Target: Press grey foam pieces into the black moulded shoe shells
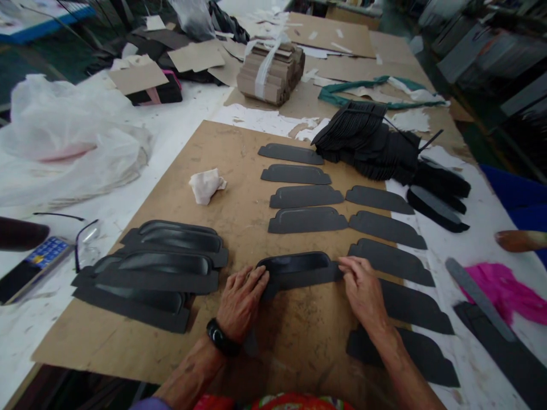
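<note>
In the lower centre of the frame, a dark panel (299, 278) with a raised, hollowed upper part lies between the two hands. The left hand (241, 302), a watch (222, 337) on its wrist, grasps the panel's left end with its fingers laid over it; the right hand (362, 289) pinches the right end between thumb and fingers. Beneath is a brown board (171, 199). Similar panels overlap in a pile (158, 279) at lower left. Flat dark pieces (306, 221) run in two columns from the centre to lower right, below a black bundle (363, 139) at upper right. A crumpled white rag (207, 185) sits left of centre.
</note>
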`<control>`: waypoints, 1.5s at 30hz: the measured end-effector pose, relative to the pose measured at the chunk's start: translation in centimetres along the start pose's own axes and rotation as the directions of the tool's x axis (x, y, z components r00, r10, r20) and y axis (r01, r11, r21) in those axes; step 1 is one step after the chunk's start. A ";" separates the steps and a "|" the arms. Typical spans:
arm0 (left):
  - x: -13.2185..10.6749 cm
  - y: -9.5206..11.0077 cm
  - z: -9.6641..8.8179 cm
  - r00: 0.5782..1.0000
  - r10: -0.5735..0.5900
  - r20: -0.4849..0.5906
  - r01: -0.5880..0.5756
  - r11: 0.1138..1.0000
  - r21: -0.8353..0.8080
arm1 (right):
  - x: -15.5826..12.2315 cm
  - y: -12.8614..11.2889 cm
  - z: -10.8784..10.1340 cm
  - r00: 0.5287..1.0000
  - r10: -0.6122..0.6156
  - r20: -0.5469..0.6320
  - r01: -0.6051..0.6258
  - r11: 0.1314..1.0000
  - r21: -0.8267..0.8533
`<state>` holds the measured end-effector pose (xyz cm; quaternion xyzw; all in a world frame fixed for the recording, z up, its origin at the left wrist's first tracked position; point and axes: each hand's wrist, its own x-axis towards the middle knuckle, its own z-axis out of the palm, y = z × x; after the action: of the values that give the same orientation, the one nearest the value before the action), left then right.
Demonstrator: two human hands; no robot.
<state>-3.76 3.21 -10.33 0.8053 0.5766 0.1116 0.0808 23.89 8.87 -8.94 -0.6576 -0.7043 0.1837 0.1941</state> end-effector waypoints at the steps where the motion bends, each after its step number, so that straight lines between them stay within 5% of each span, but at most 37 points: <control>1: 0.0 0.1 0.1 1.000 -0.007 -0.001 0.007 1.000 -0.001 | 0.2 0.4 -0.6 0.997 0.032 -0.077 -0.031 0.999 0.005; 3: 0.0 0.3 0.2 0.999 -0.035 -0.002 0.035 0.999 -0.026 | 0.5 0.7 -1.3 0.988 0.061 -0.141 -0.063 0.998 -0.012; 9: -0.4 0.1 -0.3 0.981 -0.192 0.014 0.184 0.918 -0.352 | 1.9 -2.0 0.5 0.987 -0.116 0.108 0.124 0.990 -0.071; 13: -1.0 -0.6 -1.1 0.858 -0.501 0.116 0.409 0.528 -0.744 | 3.0 -4.4 2.2 0.941 -0.231 0.247 0.276 0.947 -0.166; 20: -0.5 -1.1 -1.3 0.640 -0.670 0.375 0.564 0.079 -0.822 | 3.5 -5.7 2.7 0.876 -0.260 0.406 0.400 0.862 -0.312; 24: 0.0 -1.2 -1.2 0.556 -0.690 0.464 0.551 -0.112 -0.827 | 3.9 -5.3 2.7 0.873 -0.280 0.400 0.405 0.873 -0.273; 32: 0.1 -2.0 -1.5 0.455 -0.660 0.599 0.502 -0.365 -0.784 | 3.6 -4.7 2.8 0.861 -0.289 0.418 0.409 0.882 -0.233; 37: -1.8 -0.7 -2.1 0.413 -0.597 0.688 0.529 -0.458 -0.714 | 3.0 -5.1 2.1 0.873 -0.179 0.453 0.302 0.929 -0.214; 40: -2.6 0.3 -1.9 0.394 -0.563 0.726 0.558 -0.482 -0.676 | 2.7 -4.9 1.8 0.867 -0.051 0.496 0.117 0.988 -0.102; 42: -2.5 0.9 -1.6 0.392 -0.549 0.738 0.567 -0.487 -0.664 | 2.3 -4.6 1.8 0.802 0.066 0.594 -0.118 0.992 0.050; 45: -1.3 1.5 -1.6 0.433 -0.524 0.734 0.553 -0.489 -0.675 | 1.7 -4.4 1.6 0.674 0.130 0.727 -0.460 0.844 0.276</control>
<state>-3.20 1.47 -8.52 0.0465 0.6437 0.3962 0.6531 19.17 10.24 -8.02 -0.5893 -0.5453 0.5954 0.0304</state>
